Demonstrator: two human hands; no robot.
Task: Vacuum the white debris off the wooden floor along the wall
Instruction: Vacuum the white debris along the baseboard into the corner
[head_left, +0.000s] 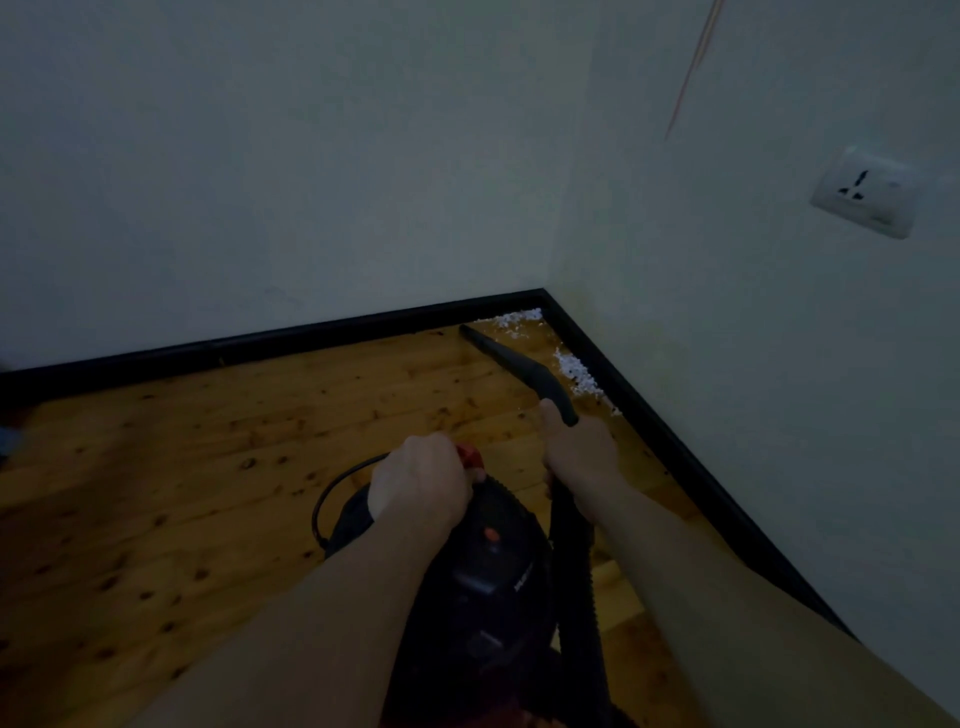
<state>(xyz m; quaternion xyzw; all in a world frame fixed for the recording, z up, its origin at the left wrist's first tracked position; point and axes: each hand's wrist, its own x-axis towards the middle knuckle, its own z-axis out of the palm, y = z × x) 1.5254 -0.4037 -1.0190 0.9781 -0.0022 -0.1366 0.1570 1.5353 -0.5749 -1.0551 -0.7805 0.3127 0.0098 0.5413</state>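
A black vacuum cleaner (488, 587) with a red part at its top hangs or stands low in the middle of the view. My left hand (418, 486) is closed around its top handle. My right hand (579, 452) grips the black hose just behind the tapered crevice nozzle (506, 358), whose tip points toward the back wall near the corner. White debris (517, 319) lies in the corner against the black skirting. A second patch of white debris (576, 371) lies along the right wall, just right of the nozzle.
The wooden floor (208, 467) stretches out to the left. Black skirting (311, 335) runs along both white walls, which meet at a corner. A wall socket (865, 192) sits on the right wall. A thin black cord (332, 491) loops left of the vacuum.
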